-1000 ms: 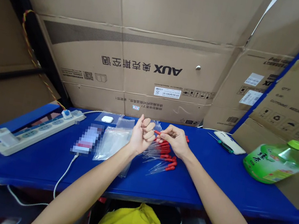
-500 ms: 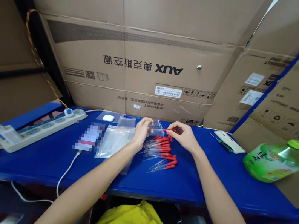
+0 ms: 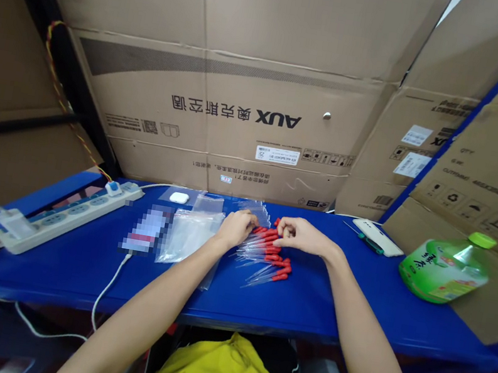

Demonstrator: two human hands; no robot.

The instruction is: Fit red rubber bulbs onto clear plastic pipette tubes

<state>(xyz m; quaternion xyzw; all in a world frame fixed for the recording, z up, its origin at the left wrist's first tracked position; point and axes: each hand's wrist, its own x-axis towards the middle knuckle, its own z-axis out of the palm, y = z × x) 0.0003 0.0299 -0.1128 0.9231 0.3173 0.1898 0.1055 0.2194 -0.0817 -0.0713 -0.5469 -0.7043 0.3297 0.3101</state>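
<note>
A heap of clear droppers with red bulbs (image 3: 268, 256) lies on the blue table (image 3: 316, 299) just past the middle. My left hand (image 3: 236, 227) rests on the heap's left edge, fingers curled over the clear stems. My right hand (image 3: 298, 234) sits at the heap's upper right, fingers pinched on a red bulb. A stack of clear plastic bags (image 3: 190, 234) lies just left of my left hand, and another clear bag (image 3: 257, 210) lies beyond the heap.
A white power strip (image 3: 67, 213) with a cable runs along the left. A blurred flat object (image 3: 146, 232) and a white earbud case (image 3: 179, 198) lie left of the bags. A white device (image 3: 377, 236) and a green bottle (image 3: 445, 270) sit right. Cardboard boxes (image 3: 244, 103) wall the back.
Both hands came down from in front of me onto the dropper heap. The clear bag that my left hand held half a second ago now lies beyond the heap.
</note>
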